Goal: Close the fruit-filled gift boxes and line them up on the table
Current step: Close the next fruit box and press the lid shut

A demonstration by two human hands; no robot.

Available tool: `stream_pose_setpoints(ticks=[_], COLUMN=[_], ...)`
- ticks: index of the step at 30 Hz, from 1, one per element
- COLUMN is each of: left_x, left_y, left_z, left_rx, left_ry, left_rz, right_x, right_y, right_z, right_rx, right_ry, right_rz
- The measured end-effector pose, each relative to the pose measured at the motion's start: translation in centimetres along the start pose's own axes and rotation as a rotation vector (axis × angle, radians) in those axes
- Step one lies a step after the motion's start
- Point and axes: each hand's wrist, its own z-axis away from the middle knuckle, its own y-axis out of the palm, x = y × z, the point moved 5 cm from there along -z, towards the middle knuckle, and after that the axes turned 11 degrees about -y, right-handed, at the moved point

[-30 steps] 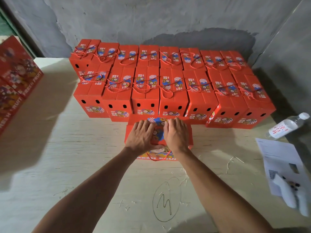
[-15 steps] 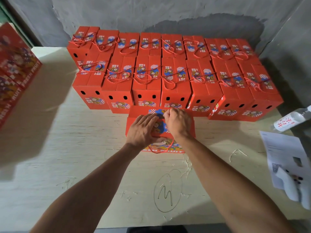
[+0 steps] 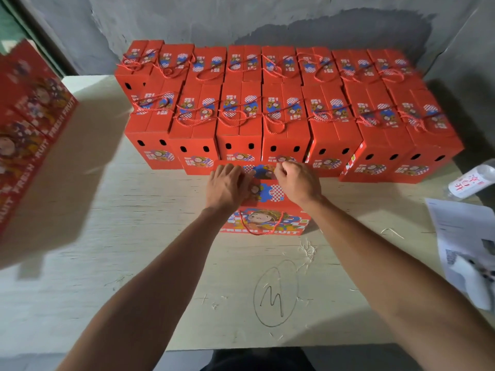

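Room: rough grey plastered wall point(image 3: 267, 20) meeting in a corner behind the pale scratched wooden worktop point(image 3: 134, 236)
Worktop marks: a pencilled oval with a scribble inside point(image 3: 276, 293), thin light scratches around it
Rows: two lines of closed red cardboard gift boxes point(image 3: 241, 124) with twisted red cord handles stand against the wall, sides touching, each front showing two dark oval holes
Box in work: red printed cardboard gift box with "FRESH FRUIT" lettering point(image 3: 267, 210) lying just in front of the near row, its red cord loop draped over the cartoon print
Left hand point(image 3: 227, 186): laid on the box top at its left side, fingers fairly straight and together, pressing down
Right hand point(image 3: 297, 180): at the box's far right edge, fingers curled and pinching there; what they pinch is too small to tell
Left edge: blurred red printed carton point(image 3: 32, 124), tilted
Right edge: clear plastic bottle with a white label point(image 3: 468, 180) lying on its side, white printed paper sheets point(image 3: 455, 231) near it
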Motion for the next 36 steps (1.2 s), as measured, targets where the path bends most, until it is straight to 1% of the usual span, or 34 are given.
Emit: stream_pose_setpoints(ticks=[4,7,11,16,19,22,24,25,27,28,30,32,36], left_x=[2.1,1.7,1.6,1.3,1.2,1.2,1.4,1.5,2.0,2.5,3.6,4.4,5.8], left_y=[-0.7,-0.5,-0.4,0.1,0.4,0.8,0.9,0.8,0.6,0.7,0.9,0.9,1.8], left_z=[-0.7,-0.7,-0.9,-1.9,-2.2,-2.2,-2.2,-2.1,-2.1,-1.9,-1.0,-0.5,0.3], left_rx=[0.0,-0.022,-0.037,0.004,0.034,0.043,0.015,0.007,0.023,0.049,0.11,0.158,0.258], left_ry=[-0.008,-0.056,-0.112,-0.192,-0.189,-0.191,-0.242,-0.279,-0.388,-0.47,-0.635,-0.733,-0.796], left_rz=[0.055,0.08,0.074,0.03,-0.004,-0.084,-0.141,-0.129,-0.009,0.079,0.242,0.372,0.62], right_x=[-1.6,-2.0,-1.5,-2.1,-2.7,-2.6,-2.6,-2.6,-2.7,-3.0,-3.7,-4.3,-4.7], right_y=[-1.8,-2.0,-1.9,-1.1,-0.7,-0.6,-0.7,-0.6,-0.5,-0.6,-0.4,0.1,0.3], right_z=[1.6,1.8,1.5,0.9,0.6,0.7,0.8,1.0,1.2,1.5,2.3,2.9,3.2], right_rx=[-0.077,-0.089,-0.109,-0.047,-0.01,-0.067,-0.113,-0.114,-0.099,-0.099,-0.076,0.011,0.065], right_ry=[0.045,0.104,0.109,0.13,0.14,0.116,0.1,0.109,0.176,0.239,0.431,0.612,0.657], right_rz=[0.083,0.162,0.176,0.156,0.148,0.152,0.181,0.217,0.288,0.263,0.076,-0.068,-0.127])
